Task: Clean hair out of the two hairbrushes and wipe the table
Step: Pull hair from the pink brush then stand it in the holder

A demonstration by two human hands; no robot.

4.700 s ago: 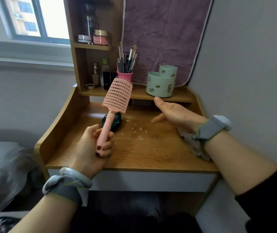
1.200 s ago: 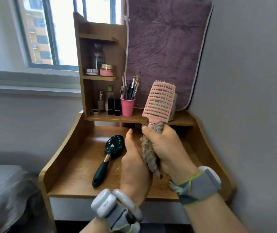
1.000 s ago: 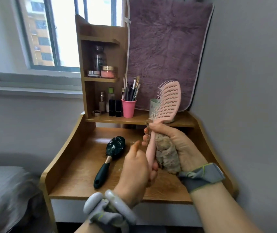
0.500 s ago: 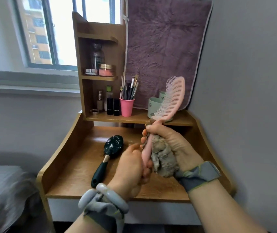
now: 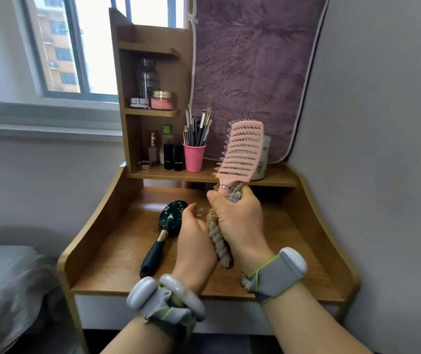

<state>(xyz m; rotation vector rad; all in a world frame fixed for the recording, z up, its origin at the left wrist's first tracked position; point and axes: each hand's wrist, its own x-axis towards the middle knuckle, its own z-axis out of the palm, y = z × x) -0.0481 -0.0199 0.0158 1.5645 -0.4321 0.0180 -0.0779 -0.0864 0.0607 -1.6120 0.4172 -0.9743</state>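
My right hand [image 5: 240,221] is closed around a beige fuzzy cloth [image 5: 217,241] wrapped over the handle of the pink vented hairbrush [image 5: 240,152]. The brush stands upright above the desk, with its slotted back towards me. My left hand [image 5: 194,241] presses against the cloth's left side, thumb up. Its fingers are hidden behind the cloth, so I cannot see any grip on the handle. A dark green hairbrush [image 5: 168,221] lies on the wooden desk [image 5: 117,251] left of my hands, with white flecks on its head.
The raised back shelf holds a pink cup of makeup brushes [image 5: 194,157], small bottles [image 5: 168,152] and a pale green container [image 5: 264,159] behind the pink brush. Jars [image 5: 162,103] stand higher up. A purple towel [image 5: 250,72] hangs behind. The desk has raised side walls, and a bed [image 5: 5,282] is at left.
The pink brush has turned from edge-on to showing its back. My right hand slid up the cloth-wrapped handle to the neck. My left hand no longer shows a grip on the handle's lower end.
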